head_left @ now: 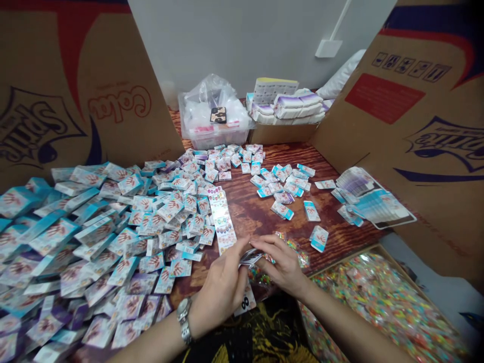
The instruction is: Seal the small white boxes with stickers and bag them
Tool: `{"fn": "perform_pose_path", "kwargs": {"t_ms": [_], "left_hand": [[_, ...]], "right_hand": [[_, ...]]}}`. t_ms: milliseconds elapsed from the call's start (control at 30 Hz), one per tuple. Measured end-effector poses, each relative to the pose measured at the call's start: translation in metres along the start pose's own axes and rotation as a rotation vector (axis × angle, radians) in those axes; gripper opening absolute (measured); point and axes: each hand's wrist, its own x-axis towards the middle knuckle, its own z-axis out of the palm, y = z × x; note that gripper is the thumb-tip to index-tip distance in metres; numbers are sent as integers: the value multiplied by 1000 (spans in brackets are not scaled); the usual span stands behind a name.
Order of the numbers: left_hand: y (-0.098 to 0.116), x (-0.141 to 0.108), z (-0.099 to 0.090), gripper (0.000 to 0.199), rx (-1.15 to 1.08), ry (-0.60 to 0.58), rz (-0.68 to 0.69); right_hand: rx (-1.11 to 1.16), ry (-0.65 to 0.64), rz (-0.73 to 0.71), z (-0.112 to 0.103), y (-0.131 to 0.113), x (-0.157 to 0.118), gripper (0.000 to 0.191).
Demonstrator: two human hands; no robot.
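Observation:
My left hand, wearing a metal-band watch, and my right hand meet at the table's near edge. Between their fingers they grip a small white cardboard box, mostly covered by the fingers. Beneath and beyond my left hand runs a long white sheet with rows of coloured round prints. Clear packets of multicoloured bits lie under and beside my right hand. To the left spreads a large heap of small blue-and-white and purple boxes, each printed with a hand.
Tall brown cartons flank the table. At the back stand a clear plastic tub and a box of flat cartons. More flat cartons fan out at right. A box of colourful packets sits at lower right.

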Motion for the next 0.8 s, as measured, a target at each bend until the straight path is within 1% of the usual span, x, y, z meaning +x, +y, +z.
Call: {"fn": "perform_pose_path", "kwargs": {"t_ms": [100,167,233,300,333,367,467,533,567,633,700,733,800], "left_hand": [[-1,0,-1,52,-9,-26,-27],[-7,6,-1,51,-26,-72,-43],[-18,19,0,51,-39,-124,-23],[-31,41,9,50,1,-170,41],[-37,55,17,48,66,-193,77],[-42,70,27,46,150,-242,130],[-49,116,69,45,464,-371,313],[-51,142,101,43,502,-400,376],[-52,151,115,42,517,-412,398],[-57,163,135,39,545,-430,412],[-66,165,142,36,576,-444,409],[-71,163,141,35,590,-451,406],[-81,154,131,30,618,-464,403]], "right_hand": [[22,3,30,0,-1,0,28],[41,-33,64,-4,0,-3,20],[20,-101,114,-13,5,-7,13],[-53,-137,188,-28,15,-12,12],[-103,-124,235,-37,21,-15,12],[-154,-85,289,-47,28,-17,14],[-271,99,454,-75,47,-25,20],[-299,188,517,-88,56,-28,23],[-305,208,525,-92,58,-30,24],[-316,195,518,-96,61,-33,24],[-328,139,499,-98,63,-35,22],[-331,103,496,-98,65,-36,21],[-335,20,503,-100,69,-36,19]]}}
